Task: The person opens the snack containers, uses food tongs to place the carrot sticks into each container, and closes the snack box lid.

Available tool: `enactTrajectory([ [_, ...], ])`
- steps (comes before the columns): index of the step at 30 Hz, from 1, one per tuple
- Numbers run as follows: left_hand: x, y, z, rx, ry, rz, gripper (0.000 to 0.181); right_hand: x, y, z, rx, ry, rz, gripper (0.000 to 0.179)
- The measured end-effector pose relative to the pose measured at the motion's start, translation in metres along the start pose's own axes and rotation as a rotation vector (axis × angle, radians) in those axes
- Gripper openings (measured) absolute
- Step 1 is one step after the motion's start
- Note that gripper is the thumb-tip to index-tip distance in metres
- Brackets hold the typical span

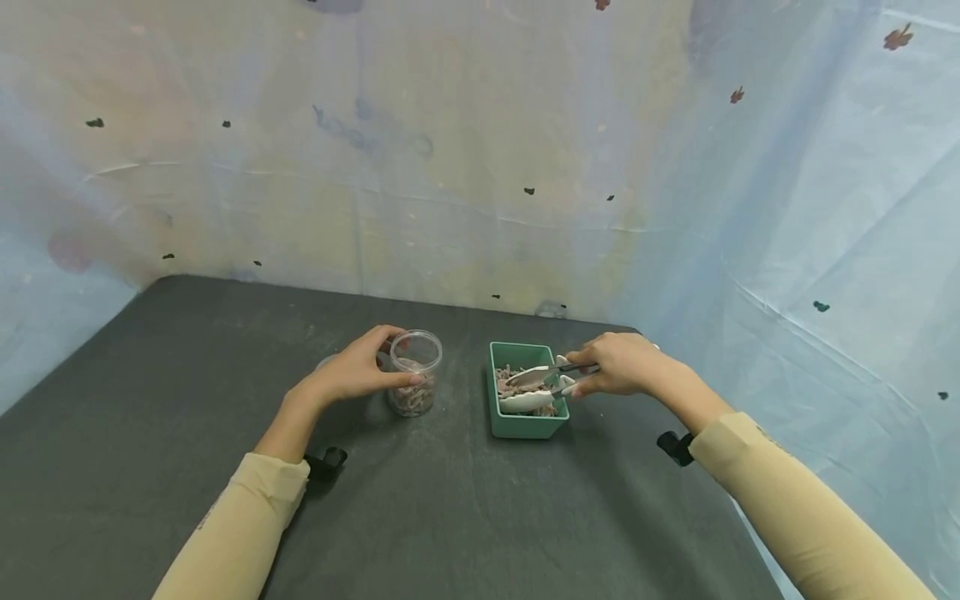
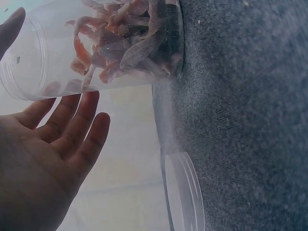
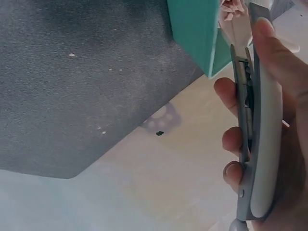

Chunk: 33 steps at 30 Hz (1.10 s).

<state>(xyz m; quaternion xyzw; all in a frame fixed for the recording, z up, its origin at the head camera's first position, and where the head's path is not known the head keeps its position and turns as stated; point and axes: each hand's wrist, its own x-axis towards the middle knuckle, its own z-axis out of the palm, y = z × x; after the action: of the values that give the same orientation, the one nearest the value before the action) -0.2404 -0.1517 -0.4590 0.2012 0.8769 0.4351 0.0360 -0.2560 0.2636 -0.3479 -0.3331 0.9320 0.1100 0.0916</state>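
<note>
The left hand [image 1: 358,367] holds the jar [image 1: 427,374], probably light and slippery, best around its middle; the right hand [image 1: 618,364] grips stiff-looking tongs [image 1: 528,403].

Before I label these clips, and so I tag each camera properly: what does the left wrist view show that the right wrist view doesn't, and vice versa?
Only the left wrist view shows the left hand holding the clear jar, and a clear lid. Only the right wrist view shows the right hand gripping the tongs, and the green box. Both show the dark table, a pale sheet and some pinkish pieces.
</note>
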Motion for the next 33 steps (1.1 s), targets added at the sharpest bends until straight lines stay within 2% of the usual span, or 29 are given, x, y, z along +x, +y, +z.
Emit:
enactTrajectory([
  [17,-0.001,-0.001,0.001,-0.004,-0.005,-0.007,0.086,-0.013,0.008,0.018,0.062,0.139,0.003,0.058],
  [33,-0.001,-0.002,0.001,0.001,0.004,-0.002,0.084,-0.025,0.011,0.034,0.142,0.233,0.03,0.058],
])
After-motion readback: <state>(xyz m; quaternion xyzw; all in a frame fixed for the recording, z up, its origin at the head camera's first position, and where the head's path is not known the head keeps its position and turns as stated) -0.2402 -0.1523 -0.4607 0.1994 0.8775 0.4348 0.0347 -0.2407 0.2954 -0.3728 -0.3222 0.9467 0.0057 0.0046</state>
